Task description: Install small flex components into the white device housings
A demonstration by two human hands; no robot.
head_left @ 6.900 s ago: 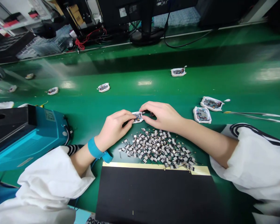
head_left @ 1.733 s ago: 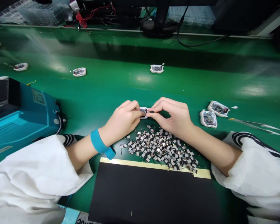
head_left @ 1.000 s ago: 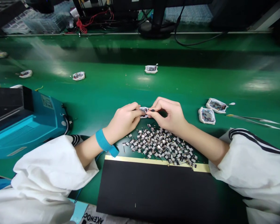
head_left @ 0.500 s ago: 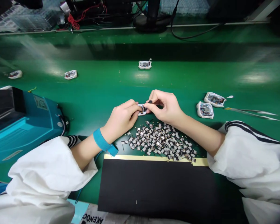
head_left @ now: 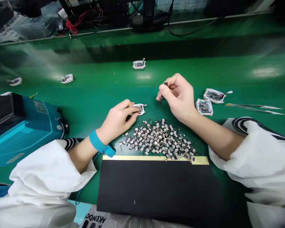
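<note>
My left hand (head_left: 117,122), with a teal strap (head_left: 97,141) at the wrist, is closed on a small white device housing (head_left: 141,109). A circuit board shows inside the housing, and the fingers cover its left part. Up and to the right, my right hand (head_left: 181,98) is raised off the bench, its fingers pinched round a short dark stick-like tool (head_left: 166,84); its exact kind cannot be made out. Just below both hands lies a heap of small silver-and-black parts (head_left: 156,139) with short wires.
Two open white housings (head_left: 204,107) lie right of my right hand, beside metal tweezers (head_left: 254,107). More housings (head_left: 139,64) stand farther back. A black mat (head_left: 156,186) lies in front, and a teal machine (head_left: 42,120) is at left. A monitor stand (head_left: 148,19) is at the back.
My right hand has lifted away from the housing, up and to the right, with the dark tool still in its fingers. My left hand stays on the housing. The view has shifted slightly.
</note>
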